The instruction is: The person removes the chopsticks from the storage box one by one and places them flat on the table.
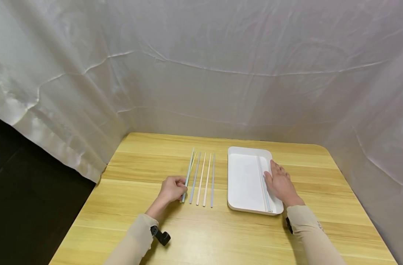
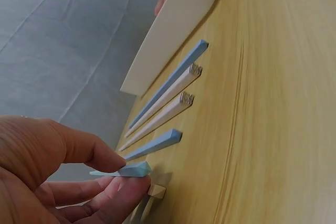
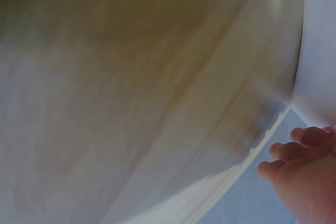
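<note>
Between thumb and index finger, my left hand (image 1: 172, 189) pinches a light green chopstick (image 2: 135, 170) near its thick end. Just under it on the table lies a yellowish chopstick (image 2: 156, 191), partly hidden by the fingers. To its right are a blue chopstick (image 1: 195, 177), two pale pink chopsticks (image 1: 201, 179) and another blue chopstick (image 1: 212, 180), side by side. My right hand (image 1: 282, 186) rests on the right rim of a white tray (image 1: 241, 184), thumb over the inside, other fingers relaxed outside. A light blue chopstick (image 1: 265, 187) and a pale one lie along the tray's right side.
The wooden table (image 1: 201, 235) has rounded far corners. A pale curtain (image 1: 221, 92) hangs close behind it and along its right side. A dark area (image 1: 29, 191) lies off the table's left edge.
</note>
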`<state>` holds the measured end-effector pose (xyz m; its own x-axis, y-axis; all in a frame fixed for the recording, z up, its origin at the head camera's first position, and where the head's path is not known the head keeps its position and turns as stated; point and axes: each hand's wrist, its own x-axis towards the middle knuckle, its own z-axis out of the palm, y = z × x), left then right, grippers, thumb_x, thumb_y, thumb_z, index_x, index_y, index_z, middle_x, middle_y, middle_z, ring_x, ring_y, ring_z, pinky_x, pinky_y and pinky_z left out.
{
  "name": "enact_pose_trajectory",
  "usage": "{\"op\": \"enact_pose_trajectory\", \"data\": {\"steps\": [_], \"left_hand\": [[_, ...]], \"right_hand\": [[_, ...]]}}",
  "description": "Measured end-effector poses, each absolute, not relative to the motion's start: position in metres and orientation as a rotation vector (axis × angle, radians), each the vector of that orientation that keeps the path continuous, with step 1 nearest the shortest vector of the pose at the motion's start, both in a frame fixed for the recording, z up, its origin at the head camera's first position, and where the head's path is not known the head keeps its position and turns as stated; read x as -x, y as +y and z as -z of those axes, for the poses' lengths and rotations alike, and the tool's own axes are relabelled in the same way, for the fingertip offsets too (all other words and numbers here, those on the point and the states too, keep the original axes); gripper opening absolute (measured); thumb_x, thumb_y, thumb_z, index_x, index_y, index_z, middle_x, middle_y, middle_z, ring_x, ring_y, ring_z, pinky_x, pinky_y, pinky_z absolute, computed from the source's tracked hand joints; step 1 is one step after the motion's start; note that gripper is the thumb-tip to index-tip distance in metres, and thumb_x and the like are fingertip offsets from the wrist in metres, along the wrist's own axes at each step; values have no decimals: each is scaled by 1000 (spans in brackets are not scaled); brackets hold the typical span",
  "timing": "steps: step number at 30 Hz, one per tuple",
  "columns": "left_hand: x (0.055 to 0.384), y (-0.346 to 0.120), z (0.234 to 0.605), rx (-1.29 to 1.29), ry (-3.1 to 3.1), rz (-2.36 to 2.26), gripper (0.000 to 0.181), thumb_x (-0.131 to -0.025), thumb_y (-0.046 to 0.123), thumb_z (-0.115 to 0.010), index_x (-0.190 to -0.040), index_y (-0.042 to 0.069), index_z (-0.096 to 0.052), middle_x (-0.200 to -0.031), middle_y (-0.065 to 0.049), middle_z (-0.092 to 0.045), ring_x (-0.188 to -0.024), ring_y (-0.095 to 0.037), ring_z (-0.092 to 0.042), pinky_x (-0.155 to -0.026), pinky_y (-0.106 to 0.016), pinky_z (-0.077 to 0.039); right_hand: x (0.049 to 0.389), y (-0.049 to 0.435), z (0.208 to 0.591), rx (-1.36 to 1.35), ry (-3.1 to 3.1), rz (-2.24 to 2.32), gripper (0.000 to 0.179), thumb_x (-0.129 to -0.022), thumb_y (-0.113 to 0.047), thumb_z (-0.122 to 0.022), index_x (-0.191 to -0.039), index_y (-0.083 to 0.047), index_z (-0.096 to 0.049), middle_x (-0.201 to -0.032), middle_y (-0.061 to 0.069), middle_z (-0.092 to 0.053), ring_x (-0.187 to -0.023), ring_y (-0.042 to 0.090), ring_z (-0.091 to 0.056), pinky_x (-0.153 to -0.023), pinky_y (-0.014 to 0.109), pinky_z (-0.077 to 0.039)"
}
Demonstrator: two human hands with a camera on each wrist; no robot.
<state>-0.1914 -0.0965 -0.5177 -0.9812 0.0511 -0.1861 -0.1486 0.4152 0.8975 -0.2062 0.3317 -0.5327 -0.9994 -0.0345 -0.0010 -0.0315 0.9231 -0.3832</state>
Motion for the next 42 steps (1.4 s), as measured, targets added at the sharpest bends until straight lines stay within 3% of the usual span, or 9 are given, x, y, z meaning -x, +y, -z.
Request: {"op": "enact_pose_trajectory", "data": {"steps": [6,12,20,33,42], "left_hand": [[193,-106,516,117,2479,-1592,37,-85,-7,-68,-121,-8,-72,-90,-14,-76,-62,-16,-69,-54,-27,-64],[194,-115,513,137,2603,-1487,35,-82,-5,-69,-117,-6,-75,-87,-13,-77,-57,-13,-65,-51,-21,-56],[195,-117,513,125,2705,-1341,28,-81,-2,-75,-109,-5,-78,-88,-12,-75,-78,-19,-67,-60,-22,-54],[195,-116,514,81,2749,-1224,30,-83,4,-78,-113,-1,-77,-80,-5,-73,-63,-14,-62,-54,-24,-48],[195,-111,508,94,2779,-1155,33,-85,11,-75,-116,4,-77,-93,-6,-77,-74,-16,-67,-55,-25,-50]], "right_hand": [[205,332,532,48,3065,613,74,-115,-42,-28,-164,10,-8,-168,39,-17,-153,62,-17,-127,76,-13],[206,333,534,53,3075,610,74,-115,-42,-27,-164,9,-8,-168,38,-18,-153,62,-17,-127,76,-13],[207,334,535,56,3078,621,74,-115,-42,-28,-164,10,-8,-168,38,-18,-153,62,-17,-126,76,-14],[206,333,534,59,3074,618,75,-115,-43,-28,-164,9,-8,-168,38,-18,-153,62,-17,-127,76,-13],[206,333,532,63,3070,622,74,-115,-42,-29,-164,10,-8,-168,38,-18,-153,62,-17,-127,76,-13]]}}
